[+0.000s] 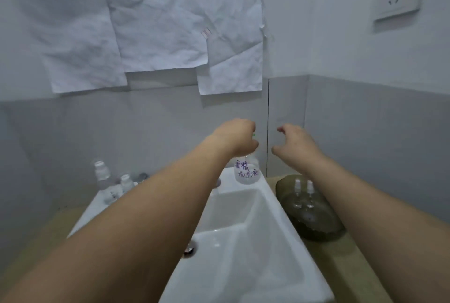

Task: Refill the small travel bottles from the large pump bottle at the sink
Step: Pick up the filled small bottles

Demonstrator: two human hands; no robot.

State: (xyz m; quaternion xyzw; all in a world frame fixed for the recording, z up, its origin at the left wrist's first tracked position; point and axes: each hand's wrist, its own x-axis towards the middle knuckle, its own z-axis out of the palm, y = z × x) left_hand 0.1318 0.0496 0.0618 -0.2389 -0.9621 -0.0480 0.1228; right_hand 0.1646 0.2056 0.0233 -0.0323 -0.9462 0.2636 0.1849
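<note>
A white sink [255, 241] sits in a wooden counter [345, 268] below grey walls hung with creased paper [155, 25]. The left hand [237, 138] grips the top of the pump bottle [246, 173] at the sink's back rim, hiding its pump; the right hand [295, 143] hovers beside it, fingers loose, holding nothing. Two travel bottles [303, 193] stand in a dark bowl [314, 224] on the right; the blurred bottles [114, 184] at left are partly behind the forearm.

Dim, bluish, even light with soft shadows; the whole picture is slightly blurred, and wide-angle distortion bends the edges.

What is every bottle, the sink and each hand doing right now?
Left hand: grips the big labelled bottle's top.
Right hand: loosely curled beside it, holds nothing.
Big labelled bottle: upright on the sink's back rim.
Two spray bottles: upright, capped, in the glass bowl.
Sink: no water running.
</note>
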